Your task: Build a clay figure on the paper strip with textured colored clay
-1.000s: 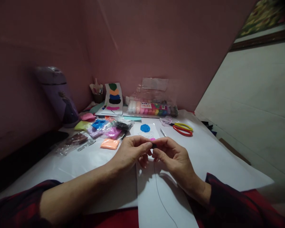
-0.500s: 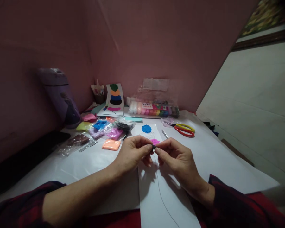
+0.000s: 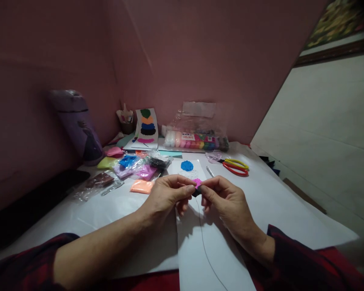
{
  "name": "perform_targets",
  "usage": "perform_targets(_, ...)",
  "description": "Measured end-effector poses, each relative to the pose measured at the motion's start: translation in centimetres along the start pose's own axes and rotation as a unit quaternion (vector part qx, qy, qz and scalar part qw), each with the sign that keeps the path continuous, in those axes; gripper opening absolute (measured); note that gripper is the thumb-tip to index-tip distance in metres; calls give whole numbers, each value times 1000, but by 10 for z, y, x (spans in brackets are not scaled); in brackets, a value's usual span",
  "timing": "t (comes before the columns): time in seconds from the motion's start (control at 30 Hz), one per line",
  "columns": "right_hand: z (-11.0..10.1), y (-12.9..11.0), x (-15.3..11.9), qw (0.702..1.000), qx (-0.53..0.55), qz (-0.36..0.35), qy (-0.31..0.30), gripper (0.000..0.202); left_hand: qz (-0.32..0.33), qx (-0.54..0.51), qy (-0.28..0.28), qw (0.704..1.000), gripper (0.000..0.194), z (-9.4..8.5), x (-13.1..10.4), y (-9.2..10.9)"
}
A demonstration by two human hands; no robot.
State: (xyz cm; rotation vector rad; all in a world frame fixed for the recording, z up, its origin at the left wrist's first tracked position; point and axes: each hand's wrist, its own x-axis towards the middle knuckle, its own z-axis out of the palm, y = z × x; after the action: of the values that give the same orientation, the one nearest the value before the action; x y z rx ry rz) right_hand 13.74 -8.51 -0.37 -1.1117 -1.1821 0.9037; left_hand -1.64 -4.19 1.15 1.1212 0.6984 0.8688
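My left hand (image 3: 170, 196) and my right hand (image 3: 226, 200) meet over a white paper strip (image 3: 206, 250). Between the fingertips of both hands is a small dark piece of clay (image 3: 195, 193), pinched from each side. Just beyond the fingertips, a pink clay patch (image 3: 197, 182) shows on the paper, partly hidden by the fingers. Farther up the strip lies a round blue clay patch (image 3: 187, 165), with pale texture below it. A thin curved line (image 3: 202, 238) runs down the paper from under the hands.
Bagged clays (image 3: 129, 161) and an orange block (image 3: 141, 186) lie at left. Scissors (image 3: 235, 166) and a small metal tool (image 3: 210, 171) are at right. Behind stand a clay pack (image 3: 191, 139), a sample card (image 3: 147, 127), a stick cup (image 3: 125, 121) and a purple bottle (image 3: 81, 125).
The fingertips have moved slightly apart, and more of the dark clay shows below them. More of the pink patch is visible between my hands.
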Motion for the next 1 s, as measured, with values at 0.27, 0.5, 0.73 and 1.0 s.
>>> perform_targets(0.27,3,-1,-5,998,4,-28,-48,16,4,25,-11,1000,33,1,1,-1)
perform_targets(0.5,1,0,-6,993,-59,-81,-65,10,4,48,-36,998,39,3,0,-3)
perform_targets(0.73,0,-3,-10,986,-89,-115,-83,4,18,91,-66,993,35,0,0,4)
perform_targets(1.0,-1,-1,-6,997,7,-33,-66,15,-12,55,-55,997,37,0,1,3)
